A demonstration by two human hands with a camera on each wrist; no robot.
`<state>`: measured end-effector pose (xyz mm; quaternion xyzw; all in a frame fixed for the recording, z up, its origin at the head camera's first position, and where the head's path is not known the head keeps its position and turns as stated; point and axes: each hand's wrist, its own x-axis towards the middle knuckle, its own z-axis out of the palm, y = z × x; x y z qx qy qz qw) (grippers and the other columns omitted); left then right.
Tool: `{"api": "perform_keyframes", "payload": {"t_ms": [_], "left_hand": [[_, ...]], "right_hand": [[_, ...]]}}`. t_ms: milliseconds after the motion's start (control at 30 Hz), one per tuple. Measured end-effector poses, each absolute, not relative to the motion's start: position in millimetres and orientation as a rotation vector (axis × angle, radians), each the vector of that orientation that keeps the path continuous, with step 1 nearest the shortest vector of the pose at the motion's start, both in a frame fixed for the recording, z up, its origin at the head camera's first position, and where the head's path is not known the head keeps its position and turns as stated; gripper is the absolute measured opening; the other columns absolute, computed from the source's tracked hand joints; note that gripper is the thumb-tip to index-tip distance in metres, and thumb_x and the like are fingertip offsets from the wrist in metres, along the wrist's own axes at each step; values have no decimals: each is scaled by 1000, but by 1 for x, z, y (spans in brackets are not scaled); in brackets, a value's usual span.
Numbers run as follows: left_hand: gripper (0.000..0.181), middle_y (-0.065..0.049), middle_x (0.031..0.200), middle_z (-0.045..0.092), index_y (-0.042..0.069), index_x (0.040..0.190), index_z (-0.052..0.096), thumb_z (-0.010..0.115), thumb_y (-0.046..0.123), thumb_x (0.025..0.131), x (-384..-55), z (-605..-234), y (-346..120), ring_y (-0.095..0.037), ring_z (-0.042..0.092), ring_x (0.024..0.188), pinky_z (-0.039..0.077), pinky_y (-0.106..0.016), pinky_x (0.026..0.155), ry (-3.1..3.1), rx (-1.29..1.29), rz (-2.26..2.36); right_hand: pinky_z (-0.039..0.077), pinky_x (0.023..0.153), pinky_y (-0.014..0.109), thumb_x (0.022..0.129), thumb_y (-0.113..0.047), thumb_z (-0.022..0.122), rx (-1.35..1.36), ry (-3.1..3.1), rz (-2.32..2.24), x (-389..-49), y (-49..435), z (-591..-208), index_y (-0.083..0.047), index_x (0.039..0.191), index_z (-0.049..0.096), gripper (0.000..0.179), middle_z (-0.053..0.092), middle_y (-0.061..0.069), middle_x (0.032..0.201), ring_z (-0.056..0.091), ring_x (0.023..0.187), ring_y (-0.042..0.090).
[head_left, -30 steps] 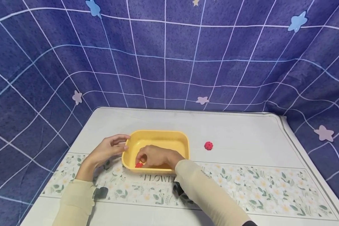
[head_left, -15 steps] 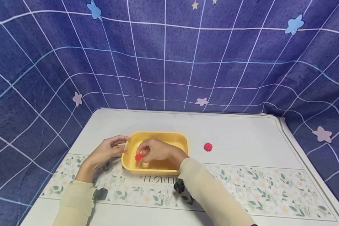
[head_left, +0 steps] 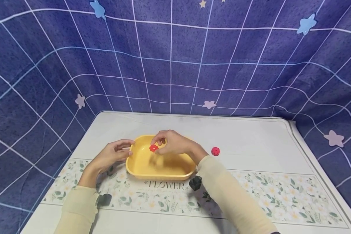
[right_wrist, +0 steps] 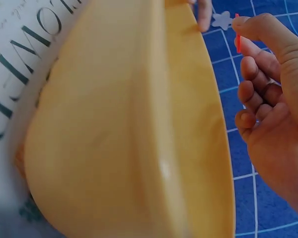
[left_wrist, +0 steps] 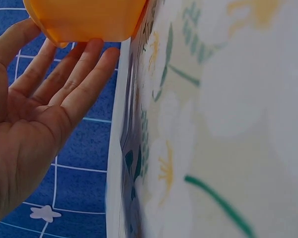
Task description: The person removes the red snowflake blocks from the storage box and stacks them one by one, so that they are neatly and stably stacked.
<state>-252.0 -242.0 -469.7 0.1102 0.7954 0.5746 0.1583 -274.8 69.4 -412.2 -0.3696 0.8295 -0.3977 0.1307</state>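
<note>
My right hand (head_left: pixel 175 143) pinches a flat red notched disc (head_left: pixel 153 148) between thumb and fingertips. It hovers over the yellow plastic tub (head_left: pixel 161 177), above its bare floor. From the right wrist, the disc (right_wrist: pixel 238 33) shows edge-on as a thin red strip, the other fingers loosely bent below it. At the tub's left end is my left hand (head_left: pixel 109 156), its fingertips right at the rim. The left wrist view has those fingers (left_wrist: pixel 84 79) long and nearly straight, their tips against the tub's orange-looking wall (left_wrist: pixel 89 22).
A small round red cluster (head_left: pixel 215 151), apparently of joined notched pieces, lies on the white tabletop (head_left: pixel 251 139) right of the tub. A printed flower band (head_left: pixel 269 195) runs across the table under the tub's near side. A blue grid-patterned curtain (head_left: pixel 169 65) closes off the back and sides.
The right hand has lifted the red disc from the tub's near left corner, moving it up, back and slightly right. The left hand, tub and red cluster stay put.
</note>
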Motion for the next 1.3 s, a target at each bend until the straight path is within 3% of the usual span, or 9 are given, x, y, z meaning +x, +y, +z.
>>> {"api": "perform_keyframes", "payload": {"t_ms": [400,600,867,1100,1300], "left_hand": [[58,-26,149,53,3,145,52,75,21,95,-252,-468,-242,-36,62,130,63,-34,92,2298,360,1624],[57,-29,149,52,0,145,51,74,19,97,-252,-467,-242,-42,60,131,63,-32,92,2296,396,1639],[57,-30,148,53,0,145,52,74,18,96,-252,-468,-240,-38,63,129,63,-33,92,2270,384,1659],[58,-30,149,52,0,146,51,74,19,96,-252,-465,-241,-43,59,132,63,-32,92,2281,385,1646],[58,-26,149,53,3,145,53,75,21,95,-250,-467,-242,-36,61,131,63,-33,94,2280,349,1643]], "right_hand": [[46,79,25,82,-14,79,-1069,2499,-1195,-279,105,-406,-17,106,77,24,62,7,91,57,92,20],[49,83,32,83,-15,80,-1032,2554,-1192,-279,129,-405,-17,107,77,25,62,2,89,55,89,15],[49,85,45,84,-14,81,-929,2595,-1261,-276,169,-406,-17,109,76,25,62,4,89,55,91,21],[44,79,35,84,-13,83,-863,2685,-1248,-272,201,-409,-17,108,75,26,62,8,90,56,92,26],[44,75,30,82,-9,82,-821,2738,-1219,-267,222,-414,-15,108,75,27,62,8,91,56,91,27]]}}
